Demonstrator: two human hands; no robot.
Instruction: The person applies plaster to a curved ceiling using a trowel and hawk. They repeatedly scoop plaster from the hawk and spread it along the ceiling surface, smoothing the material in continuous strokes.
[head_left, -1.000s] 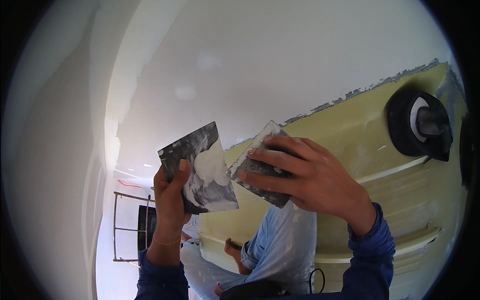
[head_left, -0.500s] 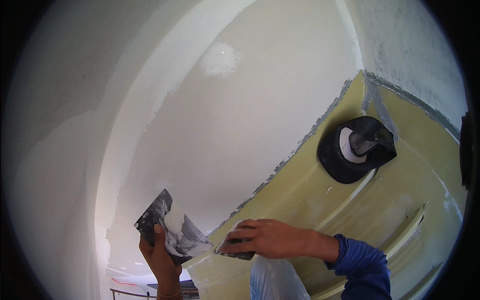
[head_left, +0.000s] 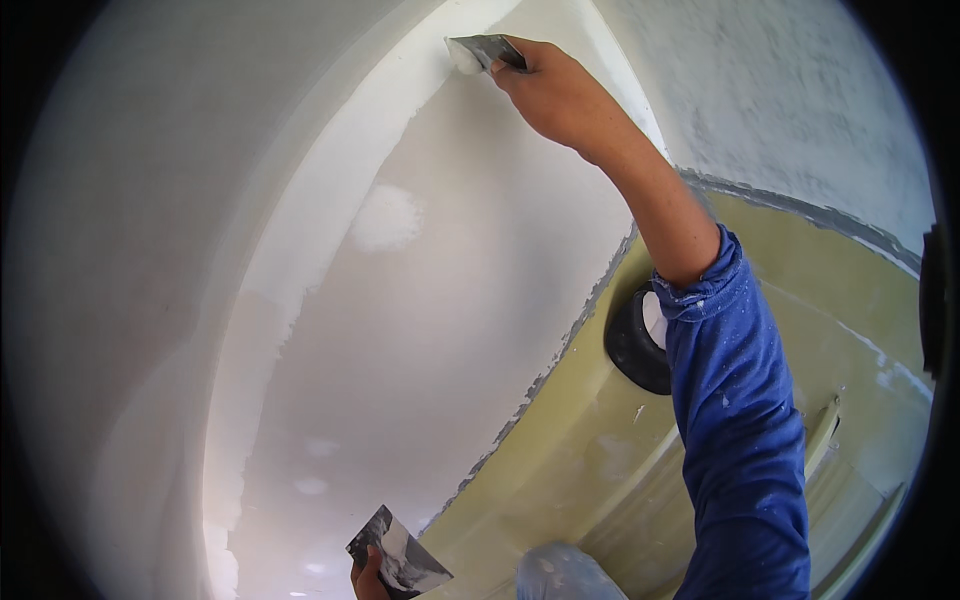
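Observation:
Stretched far up and away, my right hand (head_left: 545,85) grips a putty knife (head_left: 500,50). White filler (head_left: 464,58) clings to the knife's left edge, which is at the white filler band (head_left: 395,95) on the wall (head_left: 430,280). Low in the picture, my left hand (head_left: 368,578) holds a dark flat filling blade (head_left: 398,555) with white filler smeared over its face. Most of that hand lies beyond the lower edge.
A yellow-green ridged surface (head_left: 560,470) meets the wall along a rough grey seam (head_left: 540,385). A black rounded thing (head_left: 632,345) with a white inner part is partly hidden behind my right sleeve. My knee (head_left: 565,572) shows at the bottom. Dried filler patches (head_left: 388,218) dot the wall.
My right hand has swung from beside the left blade up to the top of the wall, carrying the putty knife with filler. My left hand and its blade are lower and further right.

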